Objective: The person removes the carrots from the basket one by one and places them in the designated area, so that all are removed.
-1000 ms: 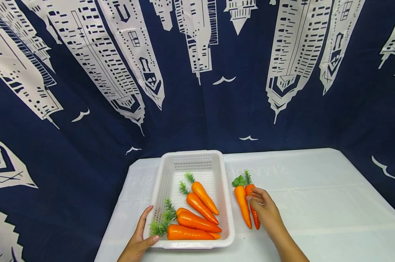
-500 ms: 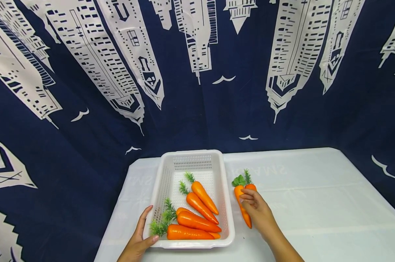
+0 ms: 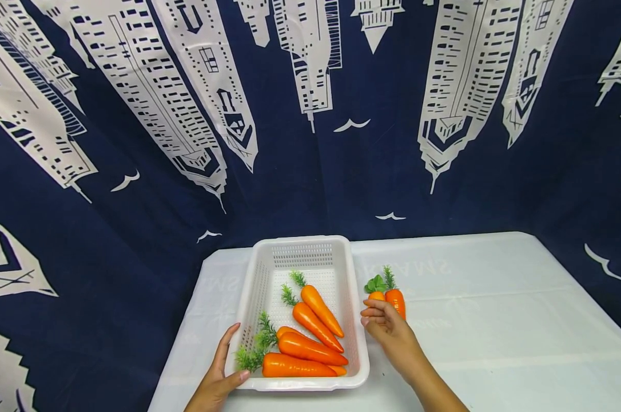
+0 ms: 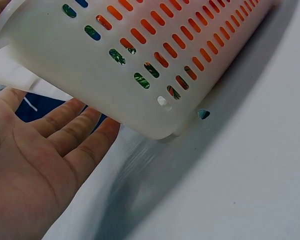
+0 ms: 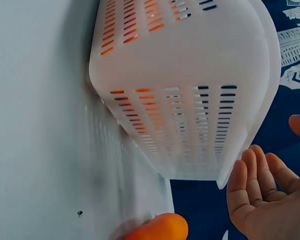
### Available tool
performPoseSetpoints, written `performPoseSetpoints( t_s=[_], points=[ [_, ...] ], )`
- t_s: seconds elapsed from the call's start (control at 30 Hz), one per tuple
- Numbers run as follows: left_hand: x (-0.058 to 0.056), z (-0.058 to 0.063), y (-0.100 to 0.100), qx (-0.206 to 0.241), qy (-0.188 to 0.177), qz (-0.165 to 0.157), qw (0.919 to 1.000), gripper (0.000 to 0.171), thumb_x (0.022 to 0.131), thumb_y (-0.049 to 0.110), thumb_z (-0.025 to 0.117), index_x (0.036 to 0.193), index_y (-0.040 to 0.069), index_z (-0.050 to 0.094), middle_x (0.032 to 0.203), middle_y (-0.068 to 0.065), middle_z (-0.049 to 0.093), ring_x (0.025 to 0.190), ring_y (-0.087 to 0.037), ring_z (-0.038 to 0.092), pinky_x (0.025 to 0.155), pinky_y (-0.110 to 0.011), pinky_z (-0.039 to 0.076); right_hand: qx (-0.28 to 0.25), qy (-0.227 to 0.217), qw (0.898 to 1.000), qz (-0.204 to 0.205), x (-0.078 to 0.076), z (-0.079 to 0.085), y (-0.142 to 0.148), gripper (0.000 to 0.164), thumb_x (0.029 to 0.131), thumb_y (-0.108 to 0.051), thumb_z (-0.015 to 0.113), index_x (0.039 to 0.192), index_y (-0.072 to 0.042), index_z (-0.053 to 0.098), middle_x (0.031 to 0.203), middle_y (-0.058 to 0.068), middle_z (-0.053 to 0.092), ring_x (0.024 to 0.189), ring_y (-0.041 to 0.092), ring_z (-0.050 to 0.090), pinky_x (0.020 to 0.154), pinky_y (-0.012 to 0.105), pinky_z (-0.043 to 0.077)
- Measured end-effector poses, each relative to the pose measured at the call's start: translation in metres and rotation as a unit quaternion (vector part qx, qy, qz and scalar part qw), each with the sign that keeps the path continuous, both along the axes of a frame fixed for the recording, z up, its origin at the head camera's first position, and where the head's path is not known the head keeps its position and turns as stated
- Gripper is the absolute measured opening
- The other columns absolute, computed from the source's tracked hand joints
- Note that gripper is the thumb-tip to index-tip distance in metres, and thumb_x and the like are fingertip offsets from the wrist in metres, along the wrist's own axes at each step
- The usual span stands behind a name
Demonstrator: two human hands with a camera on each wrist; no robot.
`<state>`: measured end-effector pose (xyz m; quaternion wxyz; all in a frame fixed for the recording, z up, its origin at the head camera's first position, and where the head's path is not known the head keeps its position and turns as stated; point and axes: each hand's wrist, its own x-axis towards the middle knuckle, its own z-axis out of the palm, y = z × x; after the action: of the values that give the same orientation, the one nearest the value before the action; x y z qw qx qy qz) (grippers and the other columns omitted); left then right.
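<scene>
In the head view my left hand (image 3: pixel 215 372) holds the near left corner of a white plastic basket (image 3: pixel 359 337). The left wrist view shows its fingers (image 4: pixel 90 145) under the rim, against the outer wall. Orange toy carrots (image 3: pixel 315 323) with feathery green tops lie inside. My right hand (image 3: pixel 393 337) hovers right of the basket, fingers loosely bent and holding nothing. Under it are a leafy-topped carrot (image 3: pixel 376 296), mostly hidden, and a feathery-topped carrot (image 3: pixel 395 302), its lower part covered. A carrot end (image 5: pixel 160 228) shows in the right wrist view.
The basket stands on a white-covered table (image 3: pixel 496 320). Behind it hangs a dark blue cloth (image 3: pixel 315 189) printed with white buildings and birds. The basket's slotted side wall (image 5: pixel 190 125) rises beside my right hand. A small dark speck (image 5: pixel 80 213) lies on the table.
My right hand has moved left from the feathery-topped carrot across the leafy-topped one toward the basket's right rim. It carries nothing. My left hand and the basket have stayed still.
</scene>
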<state>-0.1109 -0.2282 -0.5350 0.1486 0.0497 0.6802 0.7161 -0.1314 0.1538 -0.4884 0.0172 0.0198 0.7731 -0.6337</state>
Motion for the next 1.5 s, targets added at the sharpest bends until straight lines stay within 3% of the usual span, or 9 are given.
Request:
performPoseSetpoints(
  t_s=[0.6,0.8,1.0,1.33,1.5],
  points=[
    [-0.001,-0.002,0.0,0.004,0.002,0.002,1.0,0.094,0.093,0.009,0.067,0.162,0.03,0.008,0.165,-0.014,-0.027,0.146,-0.045,-0.034,0.103,-0.083,-0.013,-0.035,0.014,0.999,0.039,0.007,0.009,-0.012,0.04,0.098,-0.017,0.065,0.136,-0.009,0.054,0.124,0.015,0.06,0.108,0.018,0.058,0.092,0.02,0.051],
    [-0.001,-0.002,0.0,0.012,0.004,-0.004,0.9999,0.094,0.093,0.007,0.066,0.162,0.03,0.006,0.165,-0.012,-0.027,0.146,-0.042,-0.033,0.104,-0.082,-0.013,-0.004,0.035,0.998,0.053,0.009,0.014,-0.018,0.038,0.097,-0.013,0.065,0.134,-0.011,0.057,0.12,0.013,0.062,0.106,0.017,0.059,0.091,0.022,0.052],
    [-0.001,-0.002,0.001,0.011,0.005,-0.004,0.9999,0.094,0.093,0.007,0.066,0.163,0.029,0.006,0.165,-0.013,-0.027,0.146,-0.042,-0.033,0.105,-0.081,-0.013,0.041,0.064,0.994,0.075,0.007,0.017,-0.025,0.036,0.095,-0.008,0.065,0.128,-0.021,0.061,0.114,0.002,0.064,0.102,0.013,0.061,0.091,0.024,0.052],
    [0.001,0.0,0.002,0.007,-0.002,-0.001,1.0,0.095,0.092,0.009,0.067,0.162,0.03,0.006,0.165,-0.014,-0.028,0.146,-0.045,-0.033,0.104,-0.082,-0.012,0.046,0.084,0.987,0.132,0.001,0.016,-0.037,0.036,0.095,-0.024,0.071,0.128,-0.018,0.059,0.121,0.009,0.063,0.107,0.019,0.059,0.093,0.023,0.051],
    [0.001,0.002,0.002,0.003,0.002,0.001,1.0,0.095,0.092,0.009,0.067,0.162,0.03,0.007,0.165,-0.015,-0.027,0.146,-0.045,-0.032,0.103,-0.083,-0.013,0.076,0.098,0.98,0.157,-0.001,0.016,-0.043,0.039,0.094,-0.03,0.072,0.13,-0.023,0.059,0.123,-0.001,0.064,0.11,0.025,0.06,0.096,0.03,0.052]
  ],
)
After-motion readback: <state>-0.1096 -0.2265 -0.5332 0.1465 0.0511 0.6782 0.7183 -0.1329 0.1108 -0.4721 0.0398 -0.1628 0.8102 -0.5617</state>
